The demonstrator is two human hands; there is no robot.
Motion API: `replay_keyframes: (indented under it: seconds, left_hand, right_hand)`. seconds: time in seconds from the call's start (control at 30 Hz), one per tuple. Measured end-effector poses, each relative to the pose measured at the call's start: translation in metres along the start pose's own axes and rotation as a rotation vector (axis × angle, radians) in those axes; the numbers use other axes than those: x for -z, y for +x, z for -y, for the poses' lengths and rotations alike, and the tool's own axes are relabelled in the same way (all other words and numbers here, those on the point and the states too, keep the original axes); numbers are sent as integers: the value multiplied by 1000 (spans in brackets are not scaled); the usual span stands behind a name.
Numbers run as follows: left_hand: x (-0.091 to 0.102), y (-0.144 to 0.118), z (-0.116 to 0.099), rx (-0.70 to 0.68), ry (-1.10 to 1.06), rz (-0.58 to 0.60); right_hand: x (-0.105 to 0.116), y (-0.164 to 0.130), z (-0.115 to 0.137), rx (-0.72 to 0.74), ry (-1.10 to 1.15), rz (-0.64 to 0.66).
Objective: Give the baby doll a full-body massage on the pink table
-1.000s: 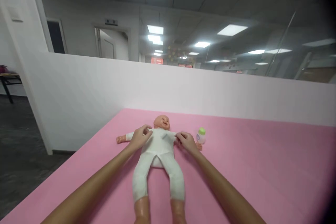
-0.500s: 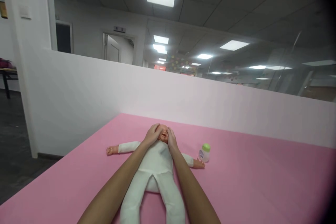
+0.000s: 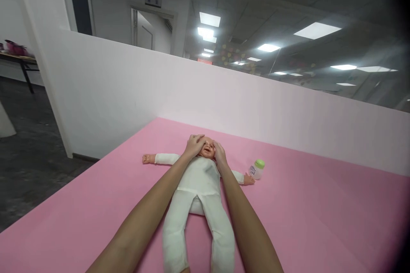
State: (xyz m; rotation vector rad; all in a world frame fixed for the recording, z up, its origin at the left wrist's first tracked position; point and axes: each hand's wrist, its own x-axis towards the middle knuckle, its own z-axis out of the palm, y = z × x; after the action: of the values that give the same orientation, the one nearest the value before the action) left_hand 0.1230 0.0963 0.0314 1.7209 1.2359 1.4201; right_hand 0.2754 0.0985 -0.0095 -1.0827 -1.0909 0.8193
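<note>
A baby doll (image 3: 200, 181) in a white one-piece suit lies on its back on the pink surface (image 3: 304, 213), arms spread and legs pointing toward me. My left hand (image 3: 194, 145) cups the left side of the doll's head. My right hand (image 3: 219, 153) cups the right side of the head, and the doll's face shows between my fingers. A small baby bottle with a green cap (image 3: 257, 169) stands beside the doll's outstretched hand, to the right of my right hand.
A low white partition wall (image 3: 256, 102) runs along the far edge of the pink surface. Dark floor (image 3: 28, 158) lies beyond the left edge. A table with dark legs (image 3: 19, 57) stands far left. A doorway and ceiling lights show behind the partition.
One second ago my hands rested on the doll's shoulders; both have moved up onto the sides of its head and stay there. The camera view has shifted slightly.
</note>
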Motion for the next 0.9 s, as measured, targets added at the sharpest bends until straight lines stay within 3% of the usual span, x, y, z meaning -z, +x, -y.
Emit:
replay_keyframes:
  seconds: [0.23, 0.43, 0.7, 0.9]
  left_hand:
    - [-9, -6, 2, -106, 23, 24]
    - [-9, -11, 1, -167, 42, 63]
    - [-8, -8, 2, -9, -218, 12]
    - [-12, -1, 13, 41, -287, -6]
  right_hand:
    - [-2, -3, -6, -11, 107, 2]
    - [1, -10, -3, 81, 74, 76]
    - [2, -11, 3, 104, 88, 90]
    - [3, -11, 2, 72, 191, 108]
